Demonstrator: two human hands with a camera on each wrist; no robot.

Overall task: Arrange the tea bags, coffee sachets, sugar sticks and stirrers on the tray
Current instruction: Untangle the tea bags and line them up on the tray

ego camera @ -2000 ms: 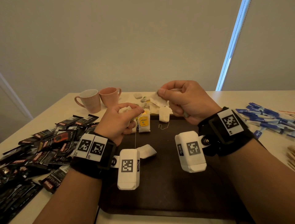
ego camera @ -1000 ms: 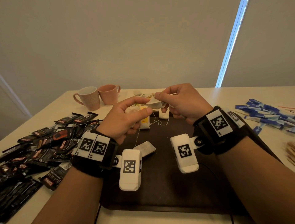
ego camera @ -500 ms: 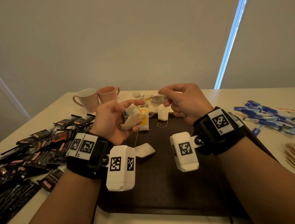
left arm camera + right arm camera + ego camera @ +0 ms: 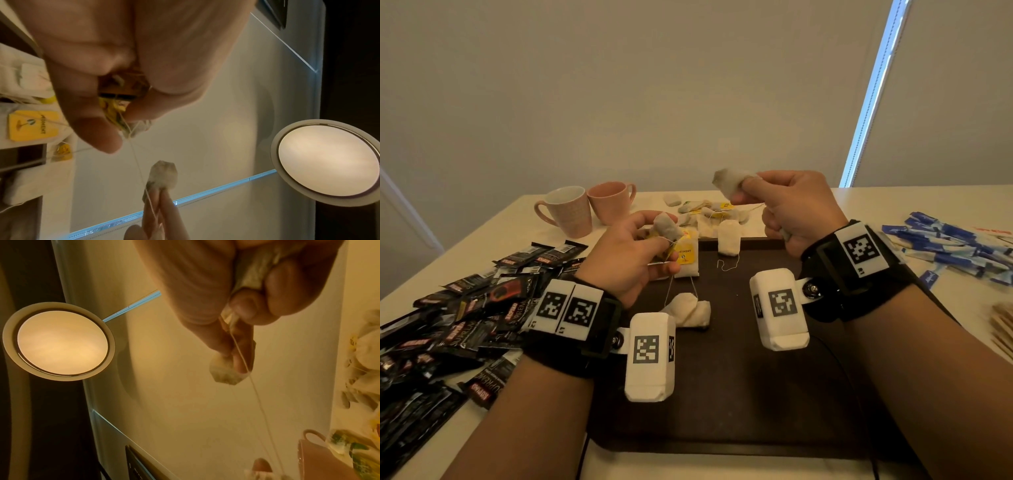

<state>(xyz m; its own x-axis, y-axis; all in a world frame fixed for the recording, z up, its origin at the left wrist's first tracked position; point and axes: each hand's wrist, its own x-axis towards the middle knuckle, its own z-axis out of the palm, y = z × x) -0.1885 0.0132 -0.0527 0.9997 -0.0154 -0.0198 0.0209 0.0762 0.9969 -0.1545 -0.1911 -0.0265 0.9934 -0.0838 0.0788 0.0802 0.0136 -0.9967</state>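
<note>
Both hands are raised above the dark tray (image 4: 739, 394). My left hand (image 4: 640, 250) pinches a tea bag (image 4: 666, 228) together with yellow tags and string (image 4: 115, 105). Higher up, my right hand (image 4: 774, 202) pinches another tea bag (image 4: 729, 183) between thumb and forefinger, and a second bag (image 4: 255, 274) sits curled in its palm. A taut string (image 4: 257, 394) runs between the hands. On the tray lie a bag with a yellow tag (image 4: 686, 255), a plain bag (image 4: 729, 241) and a crumpled one (image 4: 690, 313). More tea bags (image 4: 705, 209) are heaped past the tray's far edge.
Black coffee sachets (image 4: 458, 325) cover the table on the left. Blue sugar sticks (image 4: 955, 246) lie at the right, wooden stirrers (image 4: 1001, 329) by the right edge. Two pink mugs (image 4: 585, 209) stand at the back left.
My right hand has lifted its tea bag up and away from the left hand, drawing the string tight. The left hand has stayed low over the tray's far left, still gripping its bag.
</note>
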